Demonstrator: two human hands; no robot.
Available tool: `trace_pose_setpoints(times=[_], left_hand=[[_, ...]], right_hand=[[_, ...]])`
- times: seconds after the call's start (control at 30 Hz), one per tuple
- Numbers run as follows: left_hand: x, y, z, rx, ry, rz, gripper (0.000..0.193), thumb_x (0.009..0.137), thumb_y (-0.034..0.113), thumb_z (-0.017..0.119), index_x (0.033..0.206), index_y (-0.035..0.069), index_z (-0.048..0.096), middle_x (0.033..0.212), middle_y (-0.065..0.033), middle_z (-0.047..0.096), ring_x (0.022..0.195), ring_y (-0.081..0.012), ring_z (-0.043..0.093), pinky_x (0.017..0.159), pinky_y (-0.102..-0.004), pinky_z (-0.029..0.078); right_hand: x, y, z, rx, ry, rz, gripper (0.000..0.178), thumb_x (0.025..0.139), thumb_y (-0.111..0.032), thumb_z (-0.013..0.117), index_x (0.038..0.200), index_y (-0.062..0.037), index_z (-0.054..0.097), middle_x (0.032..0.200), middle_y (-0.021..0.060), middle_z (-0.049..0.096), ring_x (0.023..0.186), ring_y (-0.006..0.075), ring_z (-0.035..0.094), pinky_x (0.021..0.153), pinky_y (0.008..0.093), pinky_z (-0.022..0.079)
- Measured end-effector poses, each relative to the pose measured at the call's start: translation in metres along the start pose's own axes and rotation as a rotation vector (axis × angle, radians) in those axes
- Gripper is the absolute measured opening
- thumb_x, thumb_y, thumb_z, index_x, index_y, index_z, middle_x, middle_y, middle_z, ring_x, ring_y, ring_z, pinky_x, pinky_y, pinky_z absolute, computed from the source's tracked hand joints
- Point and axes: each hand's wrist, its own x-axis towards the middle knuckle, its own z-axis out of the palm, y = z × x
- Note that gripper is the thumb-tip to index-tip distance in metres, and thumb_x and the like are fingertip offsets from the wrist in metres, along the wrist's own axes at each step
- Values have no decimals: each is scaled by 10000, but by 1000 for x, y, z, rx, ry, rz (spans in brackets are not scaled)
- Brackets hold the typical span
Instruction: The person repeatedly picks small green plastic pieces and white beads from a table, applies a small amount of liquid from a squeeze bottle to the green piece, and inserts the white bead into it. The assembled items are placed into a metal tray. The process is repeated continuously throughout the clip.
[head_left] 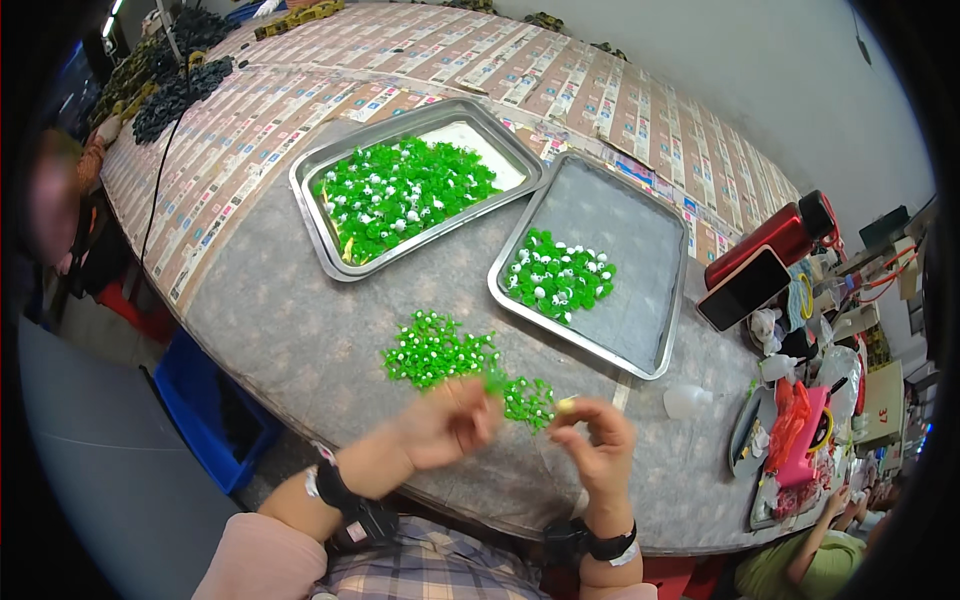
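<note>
My left hand [455, 425], slightly blurred, is closed in a pinch, with a small green plastic piece [495, 379] at its fingertips. To its right, my right hand [602, 445] pinches a small pale yellowish piece [566, 405] between thumb and forefinger; its kind is too small to tell. Just beyond my hands lies a loose pile of small green pieces with white spots [440, 348]. A smaller cluster of such pieces [528, 402] shows between my hands. The two held pieces are apart from each other.
A metal tray [310, 215] at far left holds many green-and-white pieces; another metal tray [640, 225] overlaps its corner and holds fewer. To the right are a small translucent bottle [686, 402], a phone [745, 288] and a red flask [765, 245]. A blue bin [215, 405] stands below the table's left edge.
</note>
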Motion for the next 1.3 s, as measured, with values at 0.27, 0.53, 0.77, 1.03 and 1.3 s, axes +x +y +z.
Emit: trace_pose_setpoints(times=[0.27,0.53,0.77,1.03,1.3], left_hand=[[11,93,64,-10,55,508,252,828,177,494,1032,31,470,749,-1,531,625,-74,514,551,-165,464],[-1,10,17,404,164,276,241,830,164,492,1038,44,473,747,-5,544,632,-67,527,573,-181,464],[10,-46,13,763,220,386,261,802,70,514,1054,17,469,790,-33,550,693,-100,544,635,-230,474],[10,-44,-5,901,196,441,195,806,84,520,978,2,562,835,-51,588,723,-89,544,673,-217,459],[8,-41,-3,786,206,413,215,807,86,513,1001,2,554,825,-64,591,735,-109,559,690,-239,472]], right_hand=[[15,4,-20,-343,50,133,104,710,-49,595,791,6,560,688,60,570,590,113,548,540,219,428],[11,15,-16,-593,-174,181,101,675,-61,609,756,-10,577,695,98,577,598,197,558,552,258,433],[6,3,-10,-144,24,122,114,661,3,622,772,-4,600,694,64,594,640,116,560,574,222,427],[4,-2,-12,-331,78,-132,65,699,-10,594,763,-6,589,701,76,590,630,124,552,571,229,428],[-6,-15,-108,-374,1118,-402,144,839,-129,468,901,-13,526,768,19,539,662,67,443,607,197,354]])
